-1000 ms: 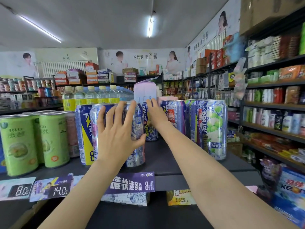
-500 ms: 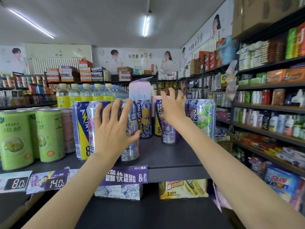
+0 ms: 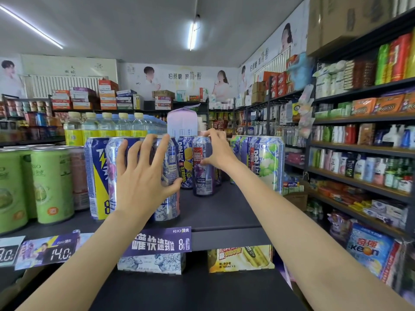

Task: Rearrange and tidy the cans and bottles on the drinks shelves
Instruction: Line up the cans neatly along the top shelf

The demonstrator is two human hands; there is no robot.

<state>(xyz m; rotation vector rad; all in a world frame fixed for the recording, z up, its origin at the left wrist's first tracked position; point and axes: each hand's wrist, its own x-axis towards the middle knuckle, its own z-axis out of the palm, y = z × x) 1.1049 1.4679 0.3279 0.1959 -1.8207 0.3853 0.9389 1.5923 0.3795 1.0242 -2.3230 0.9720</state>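
Left hand [image 3: 143,176] spread flat on front blue-white can [image 3: 167,176]; right hand [image 3: 219,151] grips purple grape can [image 3: 203,173] at 2 o'clock, on shelf [image 3: 224,212]

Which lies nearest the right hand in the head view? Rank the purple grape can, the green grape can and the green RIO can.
From the right hand:
1. Purple grape can, in its grip.
2. Green grape can, just right.
3. Green RIO can, far left.
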